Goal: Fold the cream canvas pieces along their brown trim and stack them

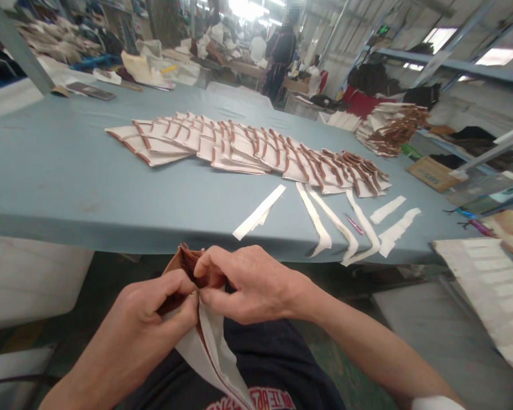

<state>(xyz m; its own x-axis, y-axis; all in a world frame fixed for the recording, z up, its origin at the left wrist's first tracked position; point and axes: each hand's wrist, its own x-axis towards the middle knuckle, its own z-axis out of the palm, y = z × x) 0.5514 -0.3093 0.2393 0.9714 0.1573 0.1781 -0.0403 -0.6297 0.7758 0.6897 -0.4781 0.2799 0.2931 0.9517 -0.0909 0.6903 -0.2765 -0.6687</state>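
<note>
Both hands meet in front of my body, just below the table's front edge, on a cream and brown fabric piece point(216, 347). My left hand point(154, 310) pinches its brown-edged seam between thumb and fingers. Close beside it, my right hand point(243, 282) grips the same piece, fingertips nearly touching the left ones. Brown fabric stands up beyond the fingers, and the cream part hangs down toward my lap. What lies exactly between the fingertips is hidden.
A long row of overlapping cream pieces with brown edging point(239, 145) lies across the blue-green table point(68, 188). White strips point(260, 210) and a small purple tool point(354, 224) lie nearer. A phone point(92, 91) sits far left. A person point(280, 57) stands in the background.
</note>
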